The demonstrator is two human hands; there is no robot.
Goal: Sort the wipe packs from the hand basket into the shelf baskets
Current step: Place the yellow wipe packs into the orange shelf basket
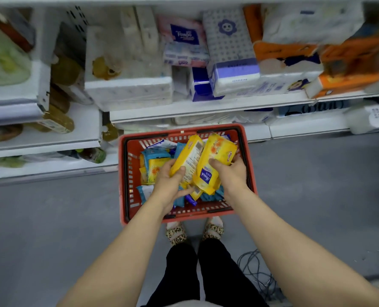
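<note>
Left hand [170, 178] is curled round the lower end of one yellow wipe pack [187, 158]; thumb side is seen on the pack's printed back. Right hand [230, 171] is closed on a second yellow pack [217, 160], fingers laid over its front and lower edge. Both packs are held up over the red hand basket [126, 173], which sits on the floor directly beneath the hands. More packs, yellow and blue [155, 154], are left lying in the basket below and to the left of the left hand.

Step judged: like-coloured packs are being lifted out as a pair, to be carried to a shelf basket. No shelf basket is identified with certainty in this view; the shelves [184, 111] beyond the hands are seen loaded with tissue bundles.

For a clean lift, each pack is best gripped across its width rather than by a corner, since the film looks soft and slippery. Packs should be raised clear of the basket rim before being swung forward. Matching of colour is best checked before release.

Writing: a blue label patch is seen on the right-hand pack, script not legible. Fine print and a code square are seen on the left-hand pack, unreadable. "Tempo" [185, 34] is read on a tissue bundle on the shelf above the hands.
</note>
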